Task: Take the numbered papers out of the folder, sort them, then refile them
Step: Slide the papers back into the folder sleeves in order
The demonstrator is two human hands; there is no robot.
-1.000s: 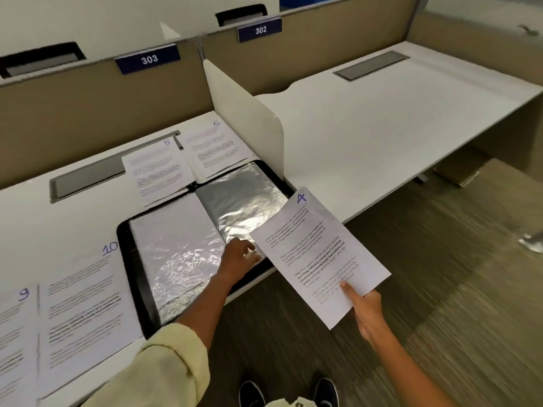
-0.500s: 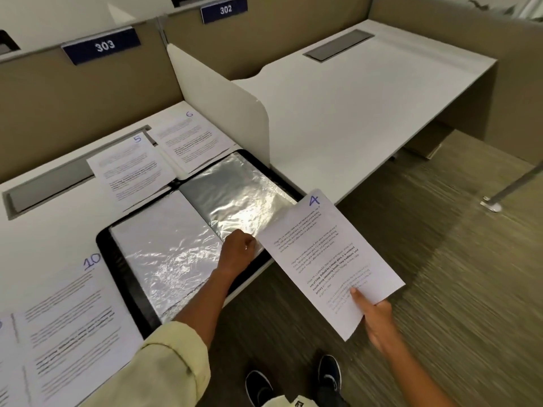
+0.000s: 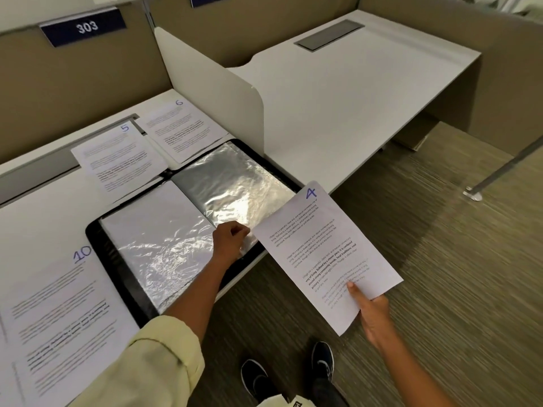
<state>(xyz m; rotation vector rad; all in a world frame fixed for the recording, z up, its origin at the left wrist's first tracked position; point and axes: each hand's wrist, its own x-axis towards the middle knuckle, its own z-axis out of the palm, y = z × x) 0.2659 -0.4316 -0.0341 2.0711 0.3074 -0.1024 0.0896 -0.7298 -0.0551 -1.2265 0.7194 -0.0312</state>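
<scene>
A black folder (image 3: 117,265) lies open on the white desk (image 3: 44,218), showing two shiny plastic sleeves. My left hand (image 3: 230,237) pinches the near edge of the right sleeve (image 3: 235,183). My right hand (image 3: 371,314) holds the paper numbered 4 (image 3: 320,254) by its lower corner, out over the floor just right of the folder. Papers numbered 5 (image 3: 120,160) and 6 (image 3: 182,130) lie behind the folder. The paper numbered 10 (image 3: 58,318) lies to its left, with another sheet partly cut off at the left edge.
A white divider panel (image 3: 217,86) stands right behind the folder's right side, separating a second white desk (image 3: 352,92). Tan partition walls with a 303 sign (image 3: 85,26) back the desks. My shoes (image 3: 321,359) stand on the carpet below.
My left hand's fingers have closed on the right sleeve's edge. The paper numbered 4 stays in my right hand, drifting slightly; the camera has shifted so the desk appears further left.
</scene>
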